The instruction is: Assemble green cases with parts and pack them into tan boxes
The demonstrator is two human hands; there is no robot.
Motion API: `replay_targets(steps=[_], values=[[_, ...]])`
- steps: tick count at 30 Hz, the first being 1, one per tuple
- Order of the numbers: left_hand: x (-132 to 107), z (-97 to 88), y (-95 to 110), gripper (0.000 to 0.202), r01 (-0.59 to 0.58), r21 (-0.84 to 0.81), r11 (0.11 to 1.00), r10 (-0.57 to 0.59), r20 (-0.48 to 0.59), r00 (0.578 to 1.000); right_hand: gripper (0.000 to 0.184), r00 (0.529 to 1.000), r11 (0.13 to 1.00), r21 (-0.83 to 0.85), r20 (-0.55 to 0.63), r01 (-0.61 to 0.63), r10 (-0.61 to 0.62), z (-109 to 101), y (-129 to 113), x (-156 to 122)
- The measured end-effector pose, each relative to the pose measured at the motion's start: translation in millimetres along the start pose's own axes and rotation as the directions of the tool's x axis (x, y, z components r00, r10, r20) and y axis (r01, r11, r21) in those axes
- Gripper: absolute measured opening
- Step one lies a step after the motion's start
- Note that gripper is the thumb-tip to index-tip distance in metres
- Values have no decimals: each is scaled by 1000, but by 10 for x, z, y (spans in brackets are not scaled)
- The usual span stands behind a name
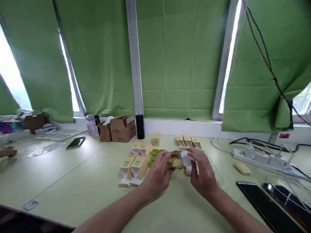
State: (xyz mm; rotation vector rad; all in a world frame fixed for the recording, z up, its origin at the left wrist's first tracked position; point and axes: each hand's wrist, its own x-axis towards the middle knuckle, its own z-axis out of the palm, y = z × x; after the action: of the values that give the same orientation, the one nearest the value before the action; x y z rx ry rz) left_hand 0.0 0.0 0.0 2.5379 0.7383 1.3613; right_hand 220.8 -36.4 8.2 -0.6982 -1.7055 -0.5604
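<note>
Both my hands meet over the middle of the pale green table. My left hand and my right hand are closed around a small tan carton with a green label and a white flap, held just above the table. Small green items lie just beyond my left hand. Several open tan cartons with green labels stand to the left of my hands. Three more of these tan cartons stand behind my hands.
Brown cardboard boxes, a pale bottle and a black cylinder stand by the window sill. A phone lies at the left. A power strip with cables, a yellow bar and dark screens sit at the right.
</note>
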Motion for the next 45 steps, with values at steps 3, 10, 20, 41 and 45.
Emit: replay_targets(steps=[3,10,20,41,45], values=[[14,-9,14,71,16,6,1000,-16,14,1000,59,998,999,-12,47,39,-38,13,11,-26],[35,-21,22,74,39,-11,999,-39,2,999,55,994,998,-16,90,61,-60,24,-16,-16],[46,0,6,71,64,-29,998,-65,-32,997,39,999,999,32,37,-30,29,-28,-159,79],[20,-37,25,81,4,72,997,-4,-6,1000,31,959,989,31,249,-146,134,3,-140,14],[14,-41,52,80,-37,163,986,36,6,999,25,960,972,76,190,-223,205,-6,-140,24]])
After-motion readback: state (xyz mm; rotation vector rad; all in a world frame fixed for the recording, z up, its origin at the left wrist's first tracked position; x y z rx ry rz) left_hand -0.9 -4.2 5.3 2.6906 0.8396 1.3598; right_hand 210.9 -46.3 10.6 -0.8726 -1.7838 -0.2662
